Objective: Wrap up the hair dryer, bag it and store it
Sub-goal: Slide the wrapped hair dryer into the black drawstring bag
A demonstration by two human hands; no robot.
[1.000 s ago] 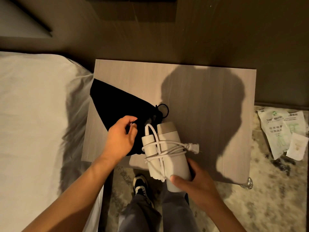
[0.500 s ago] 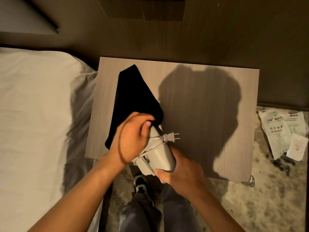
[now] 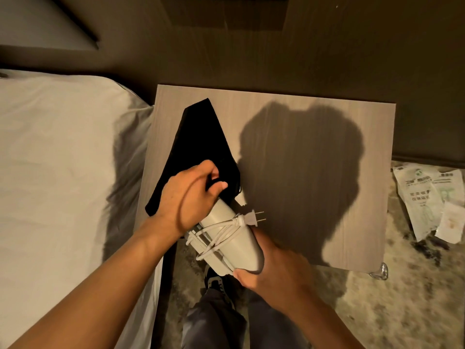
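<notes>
A white folded hair dryer (image 3: 234,239) has its cord wound around its body, and the plug (image 3: 253,219) sticks out to the right. My right hand (image 3: 274,275) grips the dryer's near end. Its far end sits at the mouth of a black drawstring bag (image 3: 198,144) that lies on the wooden table (image 3: 314,172). My left hand (image 3: 191,197) pinches the bag's opening just above the dryer, and a thin drawstring loop hangs across the back of that hand. Whether the dryer's tip is inside the bag is hidden by my left hand.
A bed with white sheets (image 3: 63,172) borders the table on the left. Printed plastic packets (image 3: 432,200) lie on the patterned carpet to the right. A clear round table foot (image 3: 380,272) shows at the near right corner. My legs and a shoe (image 3: 216,283) are below the table edge.
The bag swung from pointing left to pointing away from me. My left hand took hold of its opening, and my right hand turned the dryer and brought its end up to the bag mouth.
</notes>
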